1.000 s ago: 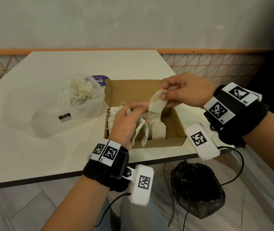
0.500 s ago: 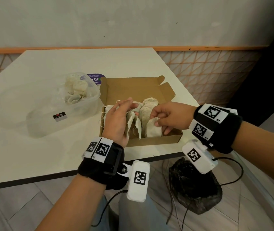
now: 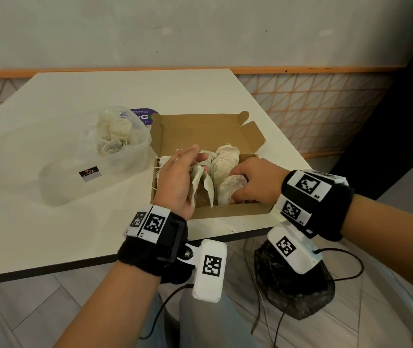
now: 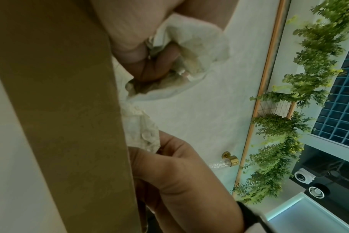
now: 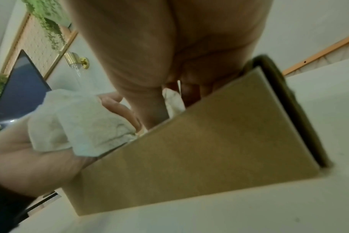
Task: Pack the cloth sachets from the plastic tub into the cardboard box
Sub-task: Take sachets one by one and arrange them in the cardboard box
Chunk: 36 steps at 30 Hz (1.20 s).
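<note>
Near the table's [image 3: 49,222] front edge, the cardboard box [image 3: 228,212] sits open, lid flap at the far side, holding cloth sachets [image 3: 225,162] standing roughly upright, long axes near-to-far. Left hand [image 3: 175,182] grips several sachets over the box's left half; right hand [image 3: 255,182] pinches one sachet at the near right. Left of the box, just beside it, the plastic tub [image 3: 57,177] holds more sachets at its far end.
</note>
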Each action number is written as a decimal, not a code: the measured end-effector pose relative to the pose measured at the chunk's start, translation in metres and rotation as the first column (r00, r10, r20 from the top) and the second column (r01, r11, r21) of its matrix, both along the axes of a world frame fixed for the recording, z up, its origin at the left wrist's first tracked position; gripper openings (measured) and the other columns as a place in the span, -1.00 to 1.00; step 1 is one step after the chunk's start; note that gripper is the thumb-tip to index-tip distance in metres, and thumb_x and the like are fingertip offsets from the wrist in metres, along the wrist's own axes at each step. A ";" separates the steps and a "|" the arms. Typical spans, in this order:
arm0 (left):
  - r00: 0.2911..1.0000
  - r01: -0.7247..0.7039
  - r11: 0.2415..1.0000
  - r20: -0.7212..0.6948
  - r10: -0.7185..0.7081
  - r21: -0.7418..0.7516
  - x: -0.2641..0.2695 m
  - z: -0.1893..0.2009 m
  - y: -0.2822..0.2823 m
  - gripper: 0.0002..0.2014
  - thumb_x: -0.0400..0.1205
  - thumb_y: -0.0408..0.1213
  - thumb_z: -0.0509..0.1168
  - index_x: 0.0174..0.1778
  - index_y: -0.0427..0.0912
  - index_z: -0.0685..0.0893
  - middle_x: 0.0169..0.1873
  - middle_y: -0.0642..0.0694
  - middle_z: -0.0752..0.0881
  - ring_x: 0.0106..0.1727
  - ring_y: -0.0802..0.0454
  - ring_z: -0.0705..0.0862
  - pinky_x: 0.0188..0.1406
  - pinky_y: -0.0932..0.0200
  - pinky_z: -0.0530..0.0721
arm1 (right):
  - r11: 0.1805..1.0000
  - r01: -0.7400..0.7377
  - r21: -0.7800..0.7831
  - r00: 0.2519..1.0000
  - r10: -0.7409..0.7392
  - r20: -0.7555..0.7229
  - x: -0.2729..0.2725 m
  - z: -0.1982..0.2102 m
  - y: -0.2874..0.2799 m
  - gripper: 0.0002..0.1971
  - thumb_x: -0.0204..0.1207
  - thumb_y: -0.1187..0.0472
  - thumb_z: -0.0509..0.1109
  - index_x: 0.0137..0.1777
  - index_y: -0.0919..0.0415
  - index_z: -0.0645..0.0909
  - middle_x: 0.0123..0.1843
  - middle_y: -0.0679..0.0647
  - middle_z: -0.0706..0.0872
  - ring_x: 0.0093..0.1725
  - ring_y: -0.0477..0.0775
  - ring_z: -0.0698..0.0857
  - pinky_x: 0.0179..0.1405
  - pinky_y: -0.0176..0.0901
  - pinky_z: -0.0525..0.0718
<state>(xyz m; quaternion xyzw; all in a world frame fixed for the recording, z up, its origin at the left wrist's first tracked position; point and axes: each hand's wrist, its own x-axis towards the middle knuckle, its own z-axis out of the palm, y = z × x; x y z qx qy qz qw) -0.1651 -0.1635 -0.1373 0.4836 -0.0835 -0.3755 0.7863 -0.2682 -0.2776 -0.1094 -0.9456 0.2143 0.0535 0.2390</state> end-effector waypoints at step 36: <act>0.975 -0.218 0.962 0.003 0.222 -0.164 -0.004 0.014 0.002 -0.82 0.71 -0.50 0.11 0.00 -0.16 0.56 0.04 -0.23 0.67 -0.02 -0.07 0.68 -0.09 -0.05 0.72 | 0.877 0.080 0.474 0.864 -0.298 0.406 0.028 0.025 0.020 -0.43 0.29 -0.26 0.45 -0.07 0.31 0.73 -0.16 0.32 0.74 -0.23 0.10 0.74 -0.23 -0.12 0.73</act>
